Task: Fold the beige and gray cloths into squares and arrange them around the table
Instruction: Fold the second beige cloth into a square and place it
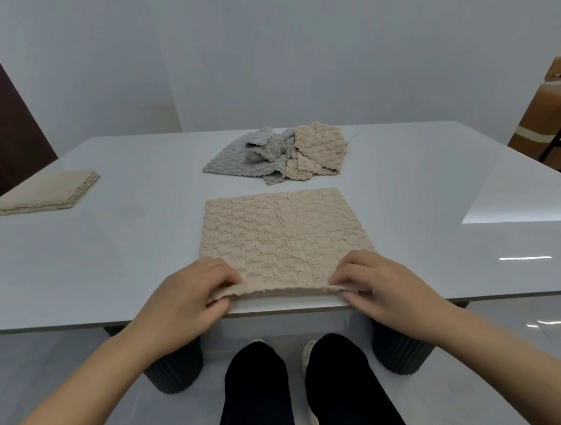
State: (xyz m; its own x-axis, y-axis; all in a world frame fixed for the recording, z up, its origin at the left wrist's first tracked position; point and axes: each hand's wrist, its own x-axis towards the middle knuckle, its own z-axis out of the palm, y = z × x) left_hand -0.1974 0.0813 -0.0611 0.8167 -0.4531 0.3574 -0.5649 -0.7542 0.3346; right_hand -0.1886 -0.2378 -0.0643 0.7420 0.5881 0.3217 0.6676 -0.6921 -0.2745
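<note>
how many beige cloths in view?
3. Folded beige square at left; flat beige cloth at near edge, pinched by left hand and right hand; crumpled beige cloth in far pile, which may hide more.

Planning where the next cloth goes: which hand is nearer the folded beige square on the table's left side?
Left. The left hand pinches the near-left corner of the spread cloth, towards the folded square; the right hand pinches its near-right corner, farther off.
</note>
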